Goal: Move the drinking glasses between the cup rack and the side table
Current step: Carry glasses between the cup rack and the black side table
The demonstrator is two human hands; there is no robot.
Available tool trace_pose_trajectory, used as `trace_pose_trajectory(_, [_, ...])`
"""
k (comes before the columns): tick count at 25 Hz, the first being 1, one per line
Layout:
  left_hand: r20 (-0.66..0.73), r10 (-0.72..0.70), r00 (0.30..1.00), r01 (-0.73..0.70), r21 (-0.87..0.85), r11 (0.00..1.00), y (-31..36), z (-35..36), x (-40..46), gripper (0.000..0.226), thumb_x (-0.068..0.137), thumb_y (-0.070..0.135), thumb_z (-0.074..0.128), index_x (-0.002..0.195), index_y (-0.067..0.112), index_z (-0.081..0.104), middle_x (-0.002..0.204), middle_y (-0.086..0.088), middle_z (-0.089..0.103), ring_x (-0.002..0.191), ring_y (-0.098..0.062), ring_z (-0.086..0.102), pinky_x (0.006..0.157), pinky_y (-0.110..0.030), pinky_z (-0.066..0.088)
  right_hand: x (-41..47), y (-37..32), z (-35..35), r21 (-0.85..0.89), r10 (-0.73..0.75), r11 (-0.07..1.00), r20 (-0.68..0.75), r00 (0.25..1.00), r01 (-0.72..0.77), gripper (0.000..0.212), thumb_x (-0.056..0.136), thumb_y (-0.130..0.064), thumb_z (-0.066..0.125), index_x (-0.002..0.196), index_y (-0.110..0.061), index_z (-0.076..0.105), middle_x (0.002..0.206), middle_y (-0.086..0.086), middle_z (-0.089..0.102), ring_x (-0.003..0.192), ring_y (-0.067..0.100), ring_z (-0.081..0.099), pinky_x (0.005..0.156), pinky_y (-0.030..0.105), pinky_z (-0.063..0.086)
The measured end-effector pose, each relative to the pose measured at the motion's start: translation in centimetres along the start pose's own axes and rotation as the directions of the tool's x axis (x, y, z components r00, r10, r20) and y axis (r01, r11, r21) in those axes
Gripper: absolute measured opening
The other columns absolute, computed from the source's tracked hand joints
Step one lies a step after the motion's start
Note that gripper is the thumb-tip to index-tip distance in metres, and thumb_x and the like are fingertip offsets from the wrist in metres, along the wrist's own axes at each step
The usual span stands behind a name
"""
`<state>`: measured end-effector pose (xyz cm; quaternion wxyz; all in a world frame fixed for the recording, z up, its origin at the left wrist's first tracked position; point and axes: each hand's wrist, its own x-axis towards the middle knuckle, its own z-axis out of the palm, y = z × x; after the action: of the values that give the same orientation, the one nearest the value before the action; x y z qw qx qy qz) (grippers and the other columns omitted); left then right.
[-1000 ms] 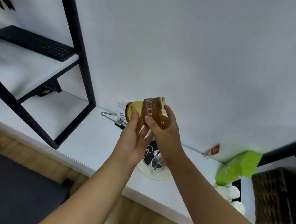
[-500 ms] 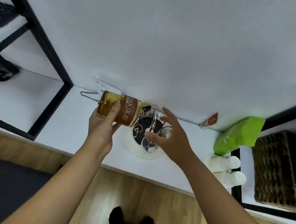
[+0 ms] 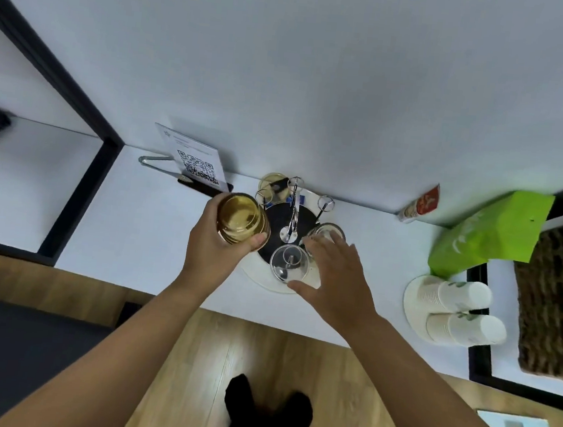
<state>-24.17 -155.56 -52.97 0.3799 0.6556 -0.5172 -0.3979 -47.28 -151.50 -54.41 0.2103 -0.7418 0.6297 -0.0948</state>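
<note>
While my left hand (image 3: 217, 241) grips the amber glass (image 3: 242, 219) base-up beside the cup rack (image 3: 293, 211), I would lower its mouth squarely over a free peg, as my right hand (image 3: 332, 280), fingers (image 3: 318, 246) spread, touches a clear glass (image 3: 326, 233) on the rack.

The left hand (image 3: 215, 241) is covering the near wall of the amber glass (image 3: 242, 219); the right hand (image 3: 332, 276) is hiding part of a clear glass (image 3: 327, 233) on the cup rack (image 3: 292, 211); the QR card's (image 3: 195, 160) print is reading too small.
</note>
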Motion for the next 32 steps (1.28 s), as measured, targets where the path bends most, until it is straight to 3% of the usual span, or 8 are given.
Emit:
trace_pose_trajectory(3, [0.025,0.027,0.999,-0.027,0.010,1.000,-1.0,0.7,0.3,0.078,0.068,0.033,0.097,0.133,0.035,0.054,0.122,0.025,0.063,0.115,0.000,0.061,0.101,-0.029,0.053,0.8,0.4,1.2,-0.063,-0.015,0.998,0.032,0.999,0.017,0.081,0.081,-0.055,0.079,0.149,-0.021,0.051,0.151,0.001,0.054,0.151,0.030,0.034,0.122,0.061,0.026])
trace_pose_trajectory(8, [0.069,0.086,0.994,-0.088,0.026,0.996,-1.6,1.3,0.8,0.076,0.070,0.031,0.097,0.132,0.033,0.053,0.122,0.024,0.063,0.118,-0.001,0.060,0.096,-0.016,0.050,1.7,0.9,2.7,-0.092,-0.024,0.995,0.017,1.000,0.026,0.084,0.079,-0.055,0.082,0.149,-0.021,0.051,0.150,0.003,0.056,0.151,0.033,0.036,0.123,0.059,0.025])
trace_pose_trajectory(20, [0.185,0.063,0.981,-0.081,0.093,0.992,-4.8,3.0,2.4,0.084,0.070,0.041,0.095,0.140,0.032,0.049,0.132,0.016,0.061,0.125,-0.009,0.057,0.096,-0.013,0.051,2.6,1.7,4.6,-0.113,-0.072,0.991,-0.032,0.997,0.068,0.084,0.075,-0.060,0.082,0.143,-0.016,0.060,0.144,0.004,0.063,0.149,0.036,0.040,0.119,0.067,0.030])
trace_pose_trajectory(25, [0.223,0.042,0.974,-0.064,0.093,0.994,-6.0,3.5,2.7,0.084,0.072,0.039,0.094,0.142,0.033,0.048,0.133,0.017,0.059,0.124,-0.004,0.055,0.093,-0.009,0.050,2.4,1.9,5.0,-0.103,-0.075,0.992,-0.033,0.997,0.071,0.081,0.080,-0.064,0.069,0.145,-0.018,0.059,0.146,0.003,0.063,0.152,0.034,0.035,0.122,0.067,0.023])
trace_pose_trajectory(29, [0.251,0.042,0.967,-0.064,0.079,0.995,-6.3,3.6,2.9,0.082,0.073,0.033,0.094,0.142,0.030,0.048,0.130,0.019,0.059,0.122,0.011,0.051,0.091,-0.006,0.048,2.3,2.1,4.9,-0.104,-0.095,0.990,-0.021,0.995,0.092,0.078,0.084,-0.065,0.063,0.148,-0.019,0.056,0.146,0.002,0.064,0.155,0.033,0.031,0.121,0.069,0.022])
trace_pose_trajectory(32, [0.286,0.051,0.957,-0.075,0.074,0.994,-6.9,3.5,3.2,0.082,0.074,0.031,0.094,0.142,0.029,0.048,0.130,0.018,0.059,0.124,0.008,0.051,0.093,-0.009,0.048,2.2,2.1,5.0,-0.107,-0.102,0.989,-0.020,0.995,0.100,0.079,0.086,-0.065,0.060,0.148,-0.019,0.055,0.146,0.002,0.063,0.156,0.033,0.030,0.122,0.069,0.021])
